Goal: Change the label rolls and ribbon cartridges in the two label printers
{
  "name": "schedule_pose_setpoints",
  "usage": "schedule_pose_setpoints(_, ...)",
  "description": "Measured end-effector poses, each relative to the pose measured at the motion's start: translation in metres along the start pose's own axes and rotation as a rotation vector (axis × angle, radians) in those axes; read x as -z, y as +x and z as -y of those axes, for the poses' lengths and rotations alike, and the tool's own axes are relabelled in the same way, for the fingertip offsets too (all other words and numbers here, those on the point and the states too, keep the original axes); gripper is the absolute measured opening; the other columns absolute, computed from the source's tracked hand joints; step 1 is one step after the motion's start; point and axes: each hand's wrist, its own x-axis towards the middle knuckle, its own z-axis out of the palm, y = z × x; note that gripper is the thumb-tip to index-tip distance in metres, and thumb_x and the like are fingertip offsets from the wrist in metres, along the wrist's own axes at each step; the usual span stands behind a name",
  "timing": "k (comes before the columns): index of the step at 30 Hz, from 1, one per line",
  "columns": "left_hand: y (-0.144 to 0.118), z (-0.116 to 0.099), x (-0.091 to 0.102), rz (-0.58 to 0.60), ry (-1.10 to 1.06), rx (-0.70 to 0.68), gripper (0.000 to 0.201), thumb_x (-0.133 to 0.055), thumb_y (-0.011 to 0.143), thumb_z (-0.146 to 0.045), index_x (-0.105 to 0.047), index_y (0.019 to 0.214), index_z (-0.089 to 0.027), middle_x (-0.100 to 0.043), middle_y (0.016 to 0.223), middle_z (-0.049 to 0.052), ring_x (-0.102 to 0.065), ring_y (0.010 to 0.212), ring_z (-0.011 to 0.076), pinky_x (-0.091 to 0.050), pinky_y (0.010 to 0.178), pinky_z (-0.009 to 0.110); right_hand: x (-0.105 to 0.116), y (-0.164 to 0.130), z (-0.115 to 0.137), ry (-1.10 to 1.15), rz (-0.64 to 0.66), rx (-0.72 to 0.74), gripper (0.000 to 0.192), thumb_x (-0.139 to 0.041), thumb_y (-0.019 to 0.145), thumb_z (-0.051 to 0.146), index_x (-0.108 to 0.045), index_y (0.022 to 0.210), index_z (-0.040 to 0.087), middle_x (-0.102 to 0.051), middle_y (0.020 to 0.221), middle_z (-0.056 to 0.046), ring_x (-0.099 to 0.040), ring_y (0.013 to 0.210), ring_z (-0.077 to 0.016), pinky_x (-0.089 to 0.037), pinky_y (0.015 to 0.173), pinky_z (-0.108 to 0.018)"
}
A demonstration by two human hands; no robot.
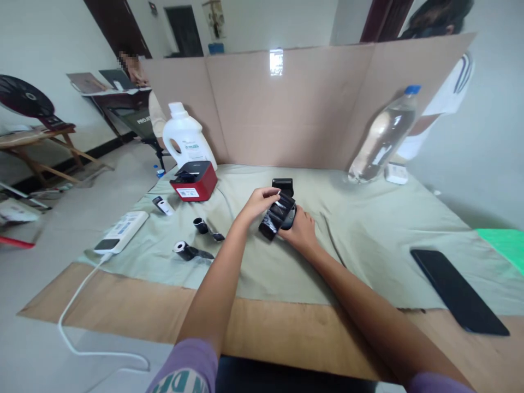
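Note:
My left hand [257,204] reaches over the table with its fingers closed on the upper end of a black glossy piece [272,222], which is tilted. My right hand [302,229] wraps round a dark rounded handheld device [290,218] right behind that piece. A black boxy head [283,184] shows just beyond my fingers; I cannot tell whether it belongs to the same device. Left of my left arm lie two small black rolls, an upper roll [200,225] and a lower roll [183,250], each with a loose strip trailing right.
A red and black box-shaped machine [196,183] stands before a white jug [188,134]. A white power strip [123,232] lies at left, a black phone [456,289] at right. A large clear bottle [385,136] leans near the cardboard screen [286,114]. Other people sit beyond.

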Motion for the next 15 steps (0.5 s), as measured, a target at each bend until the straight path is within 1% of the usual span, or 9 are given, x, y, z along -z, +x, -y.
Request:
schedule_pose_setpoints(3,0.012,0.030,-0.010,-0.124,0.033,-0.014,0.026,-0.072,0.076,-0.019,-0.078,0.101,-0.013,-0.078,0.105,0.012,-0.073,0.099,0.0238,-0.056,0.095,0.037,-0.002,0.000,-0.002,-0.008,0.001,0.013,0.084,-0.070,0.070,0.047,-0.043,0.141,0.010,-0.064,0.126,-0.021,-0.057,0.119,-0.0409,-0.040,0.101,-0.048)
schedule_pose_setpoints(6,0.015,0.047,-0.016,-0.178,0.094,-0.036,0.026,-0.073,0.075,-0.019,-0.078,0.100,-0.014,-0.079,0.103,0.011,-0.073,0.097,0.0227,-0.056,0.092,0.035,-0.002,0.000,-0.002,-0.002,0.010,0.001,0.086,-0.070,0.070,0.048,-0.042,0.141,0.009,-0.064,0.127,-0.022,-0.057,0.119,-0.0415,-0.040,0.101,-0.049)
schedule_pose_setpoints(9,0.012,0.052,-0.017,-0.219,0.134,-0.054,0.027,-0.071,0.078,-0.020,-0.077,0.104,-0.014,-0.079,0.105,0.011,-0.072,0.097,0.0213,-0.055,0.090,0.033,-0.001,0.000,-0.001,0.000,0.017,-0.003,0.085,-0.071,0.070,0.049,-0.044,0.140,0.008,-0.064,0.127,-0.022,-0.056,0.120,-0.0417,-0.039,0.102,-0.049)
schedule_pose_setpoints(12,0.010,0.052,-0.017,-0.227,0.218,-0.082,0.028,-0.069,0.079,-0.020,-0.076,0.106,-0.015,-0.078,0.104,0.009,-0.070,0.092,0.0195,-0.054,0.087,0.031,0.001,0.000,0.000,0.002,0.025,-0.007,0.085,-0.071,0.071,0.049,-0.044,0.140,0.010,-0.063,0.128,-0.021,-0.056,0.121,-0.0415,-0.039,0.102,-0.049)
schedule_pose_setpoints(15,0.012,0.051,-0.016,-0.254,0.312,-0.093,0.025,-0.070,0.077,-0.019,-0.077,0.100,-0.017,-0.075,0.103,0.006,-0.068,0.094,0.0199,-0.053,0.090,0.032,0.001,0.000,0.000,-0.002,0.032,-0.018,0.085,-0.072,0.070,0.049,-0.043,0.141,0.012,-0.064,0.128,-0.021,-0.056,0.120,-0.0409,-0.039,0.102,-0.048)
